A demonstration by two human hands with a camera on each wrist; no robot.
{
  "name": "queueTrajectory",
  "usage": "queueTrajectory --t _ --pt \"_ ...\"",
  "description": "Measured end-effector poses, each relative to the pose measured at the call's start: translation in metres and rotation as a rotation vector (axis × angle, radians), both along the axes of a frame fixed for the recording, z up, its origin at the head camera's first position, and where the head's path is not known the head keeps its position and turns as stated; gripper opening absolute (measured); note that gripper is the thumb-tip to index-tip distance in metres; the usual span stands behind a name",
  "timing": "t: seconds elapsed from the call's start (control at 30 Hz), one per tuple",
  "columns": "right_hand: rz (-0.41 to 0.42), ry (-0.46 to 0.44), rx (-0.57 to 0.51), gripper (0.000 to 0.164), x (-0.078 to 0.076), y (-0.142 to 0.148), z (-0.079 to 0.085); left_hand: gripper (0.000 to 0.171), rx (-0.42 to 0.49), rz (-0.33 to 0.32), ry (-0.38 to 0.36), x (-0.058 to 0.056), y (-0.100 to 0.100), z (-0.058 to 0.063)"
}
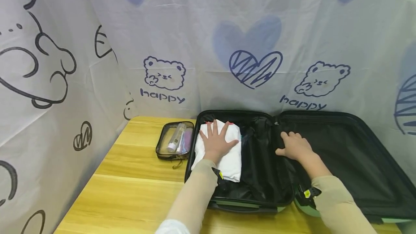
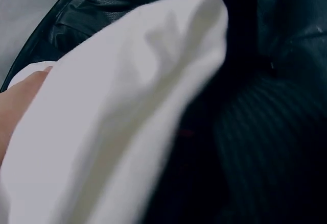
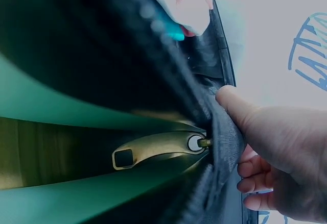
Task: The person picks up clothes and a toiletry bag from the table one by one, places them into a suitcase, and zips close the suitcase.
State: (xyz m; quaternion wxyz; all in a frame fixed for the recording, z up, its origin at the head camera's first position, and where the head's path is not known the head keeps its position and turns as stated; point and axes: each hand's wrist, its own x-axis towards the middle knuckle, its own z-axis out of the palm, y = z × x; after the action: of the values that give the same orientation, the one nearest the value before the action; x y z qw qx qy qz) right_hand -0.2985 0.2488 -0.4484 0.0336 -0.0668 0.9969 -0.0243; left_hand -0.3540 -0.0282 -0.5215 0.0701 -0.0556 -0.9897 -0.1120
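Note:
An open hard-shell suitcase point(image 1: 256, 207) with black lining lies on the wooden table. My left hand point(image 1: 216, 143), fingers spread, presses flat on a folded white garment point(image 1: 232, 165) in the suitcase's left half. Small red bits show at the garment's top edge. In the left wrist view the white cloth point(image 2: 102, 96) covers most of that hand. At the fold between the two halves, my right hand point(image 1: 295, 147) grips the black fabric edge point(image 3: 225, 137), thumb on one side and curled fingers on the other. Something teal point(image 3: 171, 25) shows beneath the garment.
Left of the suitcase lies a clear zip pouch point(image 1: 159, 143) with black edges, holding a bottle point(image 1: 176, 138) and a purplish item. The suitcase's right half point(image 1: 344, 161) lies spread flat. A printed curtain point(image 1: 201, 39) hangs behind the wooden table point(image 1: 130, 190).

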Motion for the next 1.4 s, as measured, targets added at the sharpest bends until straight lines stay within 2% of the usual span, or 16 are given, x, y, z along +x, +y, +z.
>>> queueTrajectory --t 0.17,0.37,0.5,0.7,0.93,1.03,1.1,1.3,1.4 --pt "-0.002 -0.002 0.001 0.078 0.000 0.000 -0.002 0.087 0.010 -0.009 -0.003 0.002 -0.001 0.003" --pt "0.009 0.021 0.018 0.076 -0.001 -0.001 0.001 0.080 0.048 -0.010 -0.036 0.001 -0.002 0.015" --pt "0.001 0.020 0.013 0.077 -0.001 -0.001 0.002 0.075 0.081 -0.002 -0.031 -0.001 -0.003 0.028" --pt "-0.005 0.011 0.011 0.078 -0.001 -0.001 0.002 0.069 0.166 -0.025 0.068 0.003 -0.004 0.055" --pt "-0.009 0.010 0.001 0.079 -0.001 0.002 -0.001 0.060 0.307 -0.098 0.139 0.020 -0.010 0.095" --pt "-0.014 0.003 -0.006 0.080 -0.001 0.002 -0.002 0.057 0.333 -0.127 0.160 0.028 -0.013 0.109" --pt "-0.017 -0.001 -0.007 0.080 -0.001 0.002 -0.002 0.055 0.357 -0.155 0.184 0.034 -0.014 0.116" --pt "-0.011 0.016 -0.007 0.079 0.000 0.001 -0.002 0.047 0.447 -0.264 0.317 0.052 -0.025 0.132" --pt "-0.009 0.018 -0.007 0.079 0.000 0.000 -0.001 0.044 0.449 -0.302 0.378 0.059 -0.034 0.137"
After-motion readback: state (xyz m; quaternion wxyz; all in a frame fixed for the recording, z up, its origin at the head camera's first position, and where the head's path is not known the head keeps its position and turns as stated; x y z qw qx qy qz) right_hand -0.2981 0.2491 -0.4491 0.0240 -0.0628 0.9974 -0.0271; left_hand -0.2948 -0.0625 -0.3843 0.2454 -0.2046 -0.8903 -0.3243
